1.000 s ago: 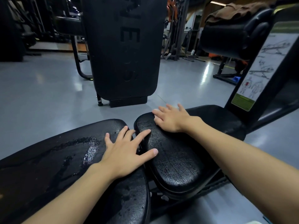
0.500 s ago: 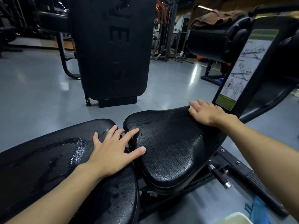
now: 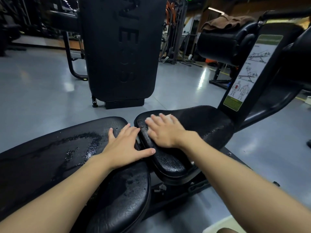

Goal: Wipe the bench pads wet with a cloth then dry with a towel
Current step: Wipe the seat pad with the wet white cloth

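while water beads on the long black textured back pad (image 3: 50, 157), the smaller black seat pad (image 3: 207, 128) sits just right of its end, a crumpled brown towel (image 3: 227, 22) far beyond. left hand (image 3: 124, 147) rests flat on that end, fingers splayed; right hand (image 3: 165, 132) presses the seat pad, fingers straight.

Open floor (image 3: 42, 91) — upright pad (image 3: 121, 47) beyond
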`<move>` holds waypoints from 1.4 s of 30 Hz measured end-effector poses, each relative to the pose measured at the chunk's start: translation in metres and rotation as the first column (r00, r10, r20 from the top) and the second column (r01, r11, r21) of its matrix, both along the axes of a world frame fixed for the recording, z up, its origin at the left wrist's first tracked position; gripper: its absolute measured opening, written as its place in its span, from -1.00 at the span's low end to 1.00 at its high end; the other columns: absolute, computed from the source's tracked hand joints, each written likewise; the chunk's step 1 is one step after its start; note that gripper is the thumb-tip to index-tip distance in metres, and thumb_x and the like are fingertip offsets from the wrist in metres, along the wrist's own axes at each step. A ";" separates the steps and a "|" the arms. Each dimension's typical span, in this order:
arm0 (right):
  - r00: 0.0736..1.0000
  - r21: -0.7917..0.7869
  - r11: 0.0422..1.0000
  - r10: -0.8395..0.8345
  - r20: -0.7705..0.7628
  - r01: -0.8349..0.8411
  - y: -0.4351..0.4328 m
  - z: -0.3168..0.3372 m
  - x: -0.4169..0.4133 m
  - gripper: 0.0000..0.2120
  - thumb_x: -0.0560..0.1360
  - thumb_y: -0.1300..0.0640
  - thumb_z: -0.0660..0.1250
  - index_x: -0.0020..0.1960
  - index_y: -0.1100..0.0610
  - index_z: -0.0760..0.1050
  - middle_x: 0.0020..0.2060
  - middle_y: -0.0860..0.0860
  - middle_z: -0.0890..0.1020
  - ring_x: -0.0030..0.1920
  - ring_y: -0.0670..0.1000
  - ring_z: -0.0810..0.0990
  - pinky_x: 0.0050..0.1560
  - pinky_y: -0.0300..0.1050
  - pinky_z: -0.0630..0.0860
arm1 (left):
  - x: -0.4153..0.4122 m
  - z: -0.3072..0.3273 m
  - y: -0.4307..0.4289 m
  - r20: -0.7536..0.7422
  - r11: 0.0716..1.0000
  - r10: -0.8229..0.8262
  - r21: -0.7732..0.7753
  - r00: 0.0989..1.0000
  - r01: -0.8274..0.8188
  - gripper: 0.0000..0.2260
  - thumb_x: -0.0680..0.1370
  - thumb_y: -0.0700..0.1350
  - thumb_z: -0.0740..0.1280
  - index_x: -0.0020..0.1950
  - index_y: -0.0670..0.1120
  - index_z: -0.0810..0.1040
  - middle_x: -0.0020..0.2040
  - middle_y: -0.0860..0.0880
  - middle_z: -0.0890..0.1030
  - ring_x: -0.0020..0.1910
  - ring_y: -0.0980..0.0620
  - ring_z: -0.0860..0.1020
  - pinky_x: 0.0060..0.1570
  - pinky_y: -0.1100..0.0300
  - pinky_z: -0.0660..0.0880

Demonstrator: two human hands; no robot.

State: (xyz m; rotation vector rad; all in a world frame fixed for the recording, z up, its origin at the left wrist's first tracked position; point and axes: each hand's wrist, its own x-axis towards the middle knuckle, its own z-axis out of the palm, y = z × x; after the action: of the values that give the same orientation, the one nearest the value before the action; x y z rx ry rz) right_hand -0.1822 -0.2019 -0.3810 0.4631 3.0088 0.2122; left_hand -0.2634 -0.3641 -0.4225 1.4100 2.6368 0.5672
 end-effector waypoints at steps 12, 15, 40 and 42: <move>0.988 -0.042 0.988 0.151 -0.026 -0.152 -0.016 -0.009 0.011 -0.49 0.67 -0.13 -0.12 0.62 -0.16 -0.04 0.63 -0.05 -0.07 0.61 0.00 -0.16 0.55 0.18 -0.23 | 0.010 -0.003 -0.014 0.021 0.999 -0.013 0.052 1.000 0.012 0.05 0.31 0.55 0.21 0.62 -0.03 0.03 0.63 0.06 0.07 0.59 0.17 -0.09 0.55 -0.04 -0.26; 0.995 -0.090 0.991 0.091 -0.050 -0.095 -0.004 -0.005 0.018 -0.48 0.66 -0.15 -0.11 0.61 -0.20 -0.02 0.63 -0.08 -0.05 0.61 -0.02 -0.15 0.56 0.16 -0.22 | 0.008 -0.004 -0.013 0.019 1.000 -0.017 0.011 1.000 0.017 0.04 0.30 0.59 0.17 0.62 0.04 0.02 0.63 0.08 0.04 0.59 0.18 -0.13 0.55 -0.08 -0.27; 0.931 -0.087 0.956 -0.294 -0.217 0.281 0.090 0.007 0.102 -0.50 0.66 -0.15 -0.11 0.60 -0.20 0.02 0.63 -0.05 0.01 0.61 0.07 -0.14 0.55 0.21 -0.21 | 0.028 0.001 0.017 0.020 0.992 -0.102 0.073 0.995 0.100 -0.24 0.27 0.63 0.01 0.45 0.46 0.12 0.62 0.14 0.05 0.61 0.03 -0.07 0.45 -0.36 -0.28; 0.953 -0.074 0.973 -0.229 -0.201 0.218 0.062 0.003 0.094 -0.50 0.66 -0.13 -0.11 0.60 -0.19 0.01 0.63 -0.05 0.01 0.61 0.07 -0.13 0.55 0.20 -0.22 | 0.029 0.004 0.017 0.075 0.989 -0.087 0.126 0.993 0.077 -0.42 0.44 0.45 0.03 0.46 0.41 0.17 0.61 0.12 0.13 0.61 0.05 -0.02 0.45 -0.32 -0.30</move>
State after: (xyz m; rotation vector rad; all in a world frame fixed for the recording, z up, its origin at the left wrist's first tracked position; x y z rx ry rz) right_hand -0.0878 -0.1400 -0.3777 0.8661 3.1163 0.0737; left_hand -0.2347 -0.3475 -0.4190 1.4873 2.5077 0.7715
